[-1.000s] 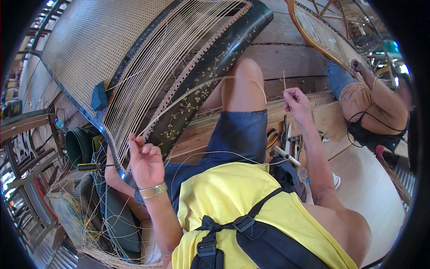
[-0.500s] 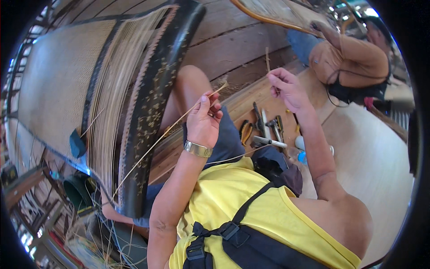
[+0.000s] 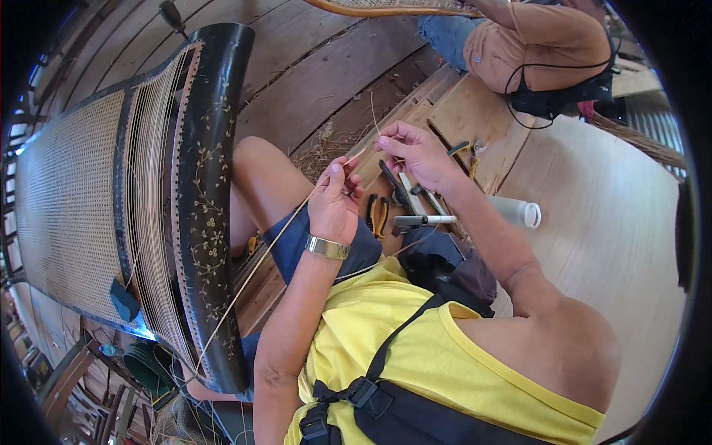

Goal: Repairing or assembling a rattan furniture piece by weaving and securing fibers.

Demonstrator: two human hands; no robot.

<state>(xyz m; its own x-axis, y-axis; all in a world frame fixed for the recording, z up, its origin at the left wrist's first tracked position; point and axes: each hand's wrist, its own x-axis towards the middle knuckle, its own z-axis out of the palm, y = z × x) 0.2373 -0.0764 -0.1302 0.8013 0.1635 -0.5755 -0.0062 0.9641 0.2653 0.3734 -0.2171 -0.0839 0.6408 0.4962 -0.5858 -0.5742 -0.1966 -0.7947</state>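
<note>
My left hand (image 3: 331,210) pinches a thin tan cane strand (image 3: 261,261) between thumb and fingers. The strand runs down to the lower end of a black rail (image 3: 210,222) with an inlaid floral pattern, and its tip pokes out past my fingertips. Just right of that tip, my right hand (image 3: 424,157) is closed on a short cane strip (image 3: 373,110) that sticks up above the thumb. The rail edges a woven cane panel (image 3: 70,200). Long parallel strands (image 3: 148,141) stretch beside the rail's row of holes.
Orange-and-black pliers (image 3: 378,217) and several other hand tools lie by my lap. A translucent cylindrical container (image 3: 514,212) rests on the pale board (image 3: 593,259). A dark blue piece (image 3: 124,299) sits on the panel. Another person (image 3: 534,48) sits at the upper right beside a wooden-edged frame.
My right hand has come down and left, close to my left hand's fingertips. The whole view has shifted, with the panel now further left. Both hands keep their strands.
</note>
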